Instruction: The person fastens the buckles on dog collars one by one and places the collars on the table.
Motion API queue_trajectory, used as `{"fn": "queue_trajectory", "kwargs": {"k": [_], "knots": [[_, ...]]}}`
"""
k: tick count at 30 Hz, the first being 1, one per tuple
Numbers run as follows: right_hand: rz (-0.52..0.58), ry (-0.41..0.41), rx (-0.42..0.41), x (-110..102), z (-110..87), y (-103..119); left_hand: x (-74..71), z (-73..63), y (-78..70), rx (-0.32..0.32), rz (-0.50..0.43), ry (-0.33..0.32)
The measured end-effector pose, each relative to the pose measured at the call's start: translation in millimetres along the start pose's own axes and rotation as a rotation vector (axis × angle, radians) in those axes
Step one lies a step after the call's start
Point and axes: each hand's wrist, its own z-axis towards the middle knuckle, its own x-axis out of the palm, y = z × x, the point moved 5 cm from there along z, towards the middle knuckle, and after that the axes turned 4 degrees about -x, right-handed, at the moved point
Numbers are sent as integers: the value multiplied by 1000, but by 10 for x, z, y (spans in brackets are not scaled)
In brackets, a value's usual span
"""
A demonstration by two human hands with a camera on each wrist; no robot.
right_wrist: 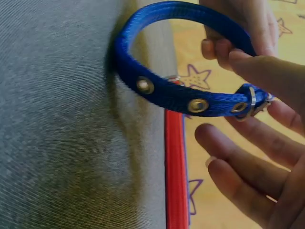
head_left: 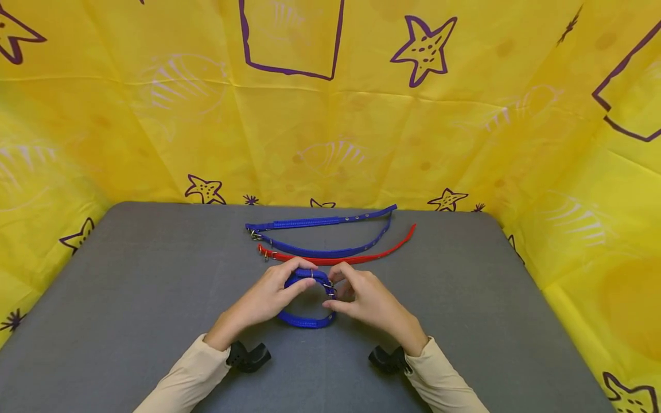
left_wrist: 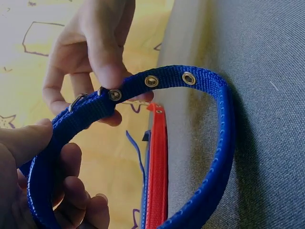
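Grey tabletop, blue collar loop, buckle rightward

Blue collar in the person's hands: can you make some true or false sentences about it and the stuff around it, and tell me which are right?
1. The left hand is holding the blue collar. True.
2. The blue collar is stretched out straight. False: it is bent round into a loop.
3. The blue collar has holes with metal rings. True.
4. The right hand is far away from the blue collar. False: it pinches the collar.
5. A red collar lies on the table, beyond the hands. True.
6. The yellow cloth has no pictures. False: it shows stars and fish.
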Motion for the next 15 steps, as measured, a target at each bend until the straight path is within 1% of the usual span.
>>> {"fn": "queue_trajectory", "kwargs": {"k": [2, 5, 10, 15], "knots": [[10, 12, -6, 16, 0, -1, 0, 1, 11, -1, 0, 4], [0, 3, -5, 17, 3, -10, -20, -4, 26, -7, 11, 8], [-12, -10, 8, 9, 5, -36, -85, -12, 74, -37, 45, 15], [5, -6, 17, 15, 7, -58, -154, -9, 122, -51, 43, 25]]}}
